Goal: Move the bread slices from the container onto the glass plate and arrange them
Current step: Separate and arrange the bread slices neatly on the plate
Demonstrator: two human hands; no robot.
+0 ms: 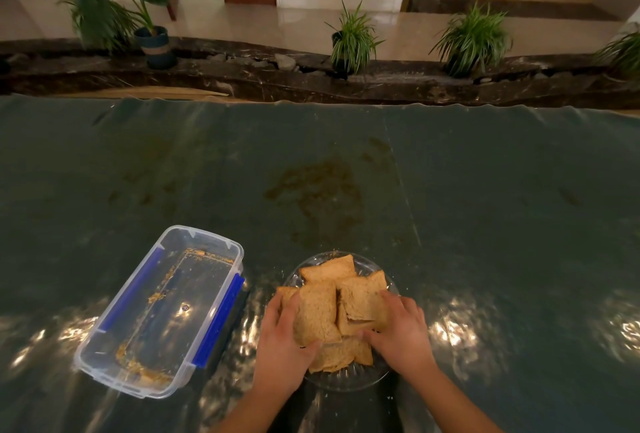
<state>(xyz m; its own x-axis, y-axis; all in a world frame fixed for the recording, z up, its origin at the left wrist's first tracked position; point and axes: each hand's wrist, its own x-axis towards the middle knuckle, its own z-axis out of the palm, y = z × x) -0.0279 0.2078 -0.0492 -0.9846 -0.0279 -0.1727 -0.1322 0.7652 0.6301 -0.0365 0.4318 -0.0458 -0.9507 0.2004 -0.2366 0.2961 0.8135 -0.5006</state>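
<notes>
A clear plastic container (162, 311) with blue side clips is seen on the left of the table (485, 207), lid off, lying at a slant to the table edge. No slices are held in it; only orange-brown crumbs are noted along its floor edges and near corner. Just to its right, close to the near edge, a glass plate (346, 380) is set, apart from the container. The bread slices (329, 308) are piled on the plate, overlapping one another: one at the far side, two side by side in the middle, at least one beneath at the near side, and a corner showing at the left under the hand. Loose crumbs are scattered around the plate's rim. The left hand (282, 346) is laid on the left of the pile, fingers spread over a middle slice and thumb pressed at its near edge. The right hand (398, 332) is laid on the right of the pile, fingers over the right middle slice, thumb reaching toward the centre. The hands are kept apart, the slices between them; whether any slice is actually pinched cannot be told. A brownish stain is noted on the dark green cover beyond the plate. Potted plants (353, 41) stand on the floor past the table.
</notes>
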